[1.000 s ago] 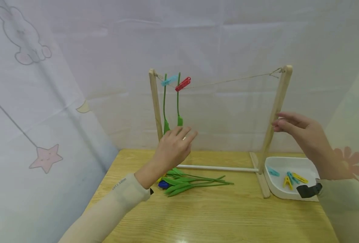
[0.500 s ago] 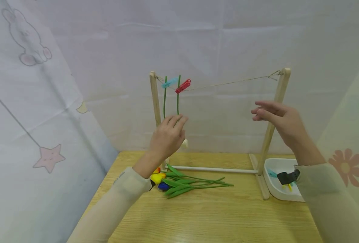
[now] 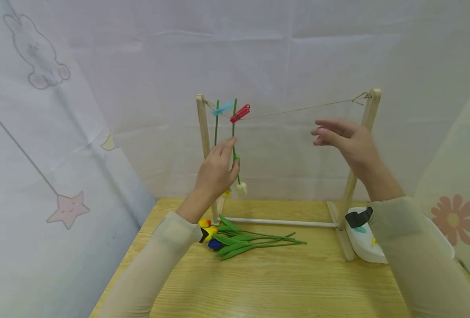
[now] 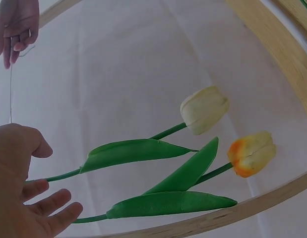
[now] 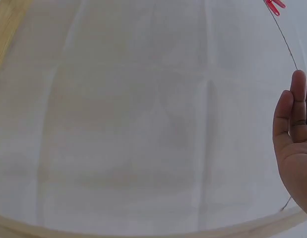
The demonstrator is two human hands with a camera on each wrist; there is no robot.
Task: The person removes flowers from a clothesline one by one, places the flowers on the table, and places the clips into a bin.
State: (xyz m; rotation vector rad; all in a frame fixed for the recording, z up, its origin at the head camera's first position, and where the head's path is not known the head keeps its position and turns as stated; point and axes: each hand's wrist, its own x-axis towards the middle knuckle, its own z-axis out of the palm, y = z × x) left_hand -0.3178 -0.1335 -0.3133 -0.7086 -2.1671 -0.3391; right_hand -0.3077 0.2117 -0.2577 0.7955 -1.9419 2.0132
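Tray (image 3: pixel 363 252) holds blue, yellow clips (image 3: pixel 360 229); tulips (image 3: pixel 240 189) hang beside left fingers (image 3: pixel 226 146).

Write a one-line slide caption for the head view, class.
Two tulips hang blooms-down from a string by a blue clothespin and a red clothespin, near the left hand.

My left arm (image 3: pixel 147 269) stretched forward, left hand (image 3: pixel 216 168) up, left thumb (image 4: pixel 41 147) apart from loosely spread left fingers (image 4: pixel 55 201). Right arm (image 3: pixel 430 260) angled inward, right hand (image 3: pixel 354 143) higher, right fingers (image 5: pixel 298 94) together, right thumb (image 3: pixel 329 136) close beside. My hands well apart.
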